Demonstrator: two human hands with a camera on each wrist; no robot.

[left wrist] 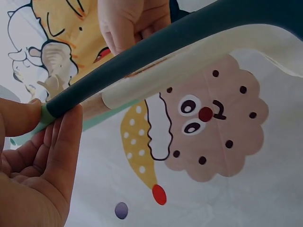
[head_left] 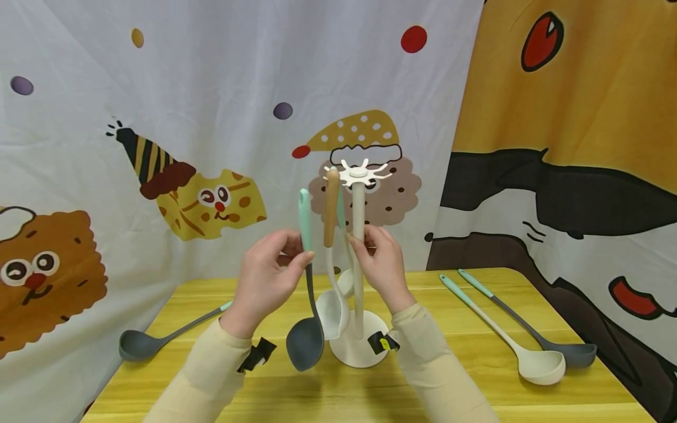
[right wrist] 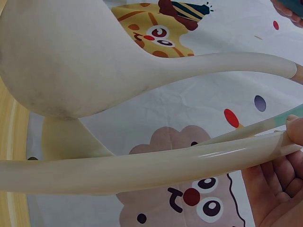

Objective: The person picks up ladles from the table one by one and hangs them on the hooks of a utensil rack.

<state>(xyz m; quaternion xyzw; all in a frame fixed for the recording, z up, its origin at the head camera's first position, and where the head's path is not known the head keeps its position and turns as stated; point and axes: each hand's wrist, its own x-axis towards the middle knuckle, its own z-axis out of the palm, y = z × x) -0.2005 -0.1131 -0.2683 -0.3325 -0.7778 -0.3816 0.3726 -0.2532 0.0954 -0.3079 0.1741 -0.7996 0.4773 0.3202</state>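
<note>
In the head view, my left hand pinches a dark grey ladle low on its mint handle, its bowl hanging above the table. My right hand grips the pole of a white utensil stand, thumb over the pole in the right wrist view. From the stand's spoked top hang a white ladle with a wooden handle and, behind it, a mint-handled white utensil, partly hidden. The held ladle is left of these, its handle top lower than the spokes. Its dark shaft crosses the left wrist view.
Another dark grey ladle lies at the left of the wooden table. On the right lie a cream ladle and a dark grey ladle, side by side, both mint-handled. A printed cartoon curtain hangs behind the table.
</note>
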